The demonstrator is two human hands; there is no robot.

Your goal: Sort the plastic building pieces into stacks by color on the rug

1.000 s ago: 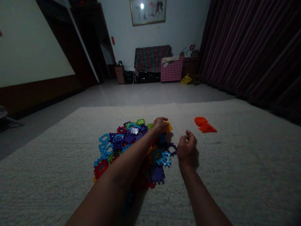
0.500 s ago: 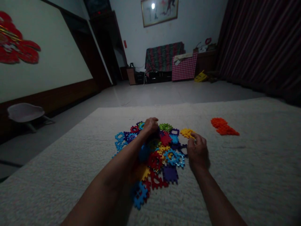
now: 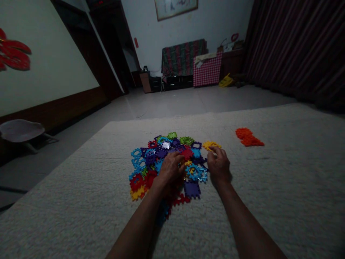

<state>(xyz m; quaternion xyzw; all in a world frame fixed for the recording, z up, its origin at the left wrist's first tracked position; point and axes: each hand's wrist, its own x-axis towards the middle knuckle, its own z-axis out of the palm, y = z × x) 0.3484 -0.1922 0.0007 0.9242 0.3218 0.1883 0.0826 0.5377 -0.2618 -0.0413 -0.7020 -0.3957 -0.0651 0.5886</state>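
Observation:
A heap of colourful plastic interlocking tiles (image 3: 159,153) with toothed edges lies on the pale bed cover. My left hand (image 3: 172,167) is over the middle of this heap, fingers bent and apart near a yellow tile (image 3: 188,163); no held tile shows. To the right of the heap, my right hand (image 3: 219,166) has curled fingers, with the fingertips at the near edge of a small group of yellow tiles (image 3: 211,145). What lies inside those fingers is hidden. A purple square tile (image 3: 192,189) lies at the heap's near right side.
Farther right sits a separate pile of orange tiles (image 3: 249,137). The pale textured cover (image 3: 283,187) surrounds everything. Beyond its far edge are the tiled floor (image 3: 175,102), a cloth-covered cabinet (image 3: 183,59) and a dark curtain (image 3: 291,54). A low white seat (image 3: 23,130) stands at left.
My left hand has moved from the far side of the heap back toward its middle, uncovering tiles there. My right hand stays beside the yellow tiles. The camera view has shifted slightly.

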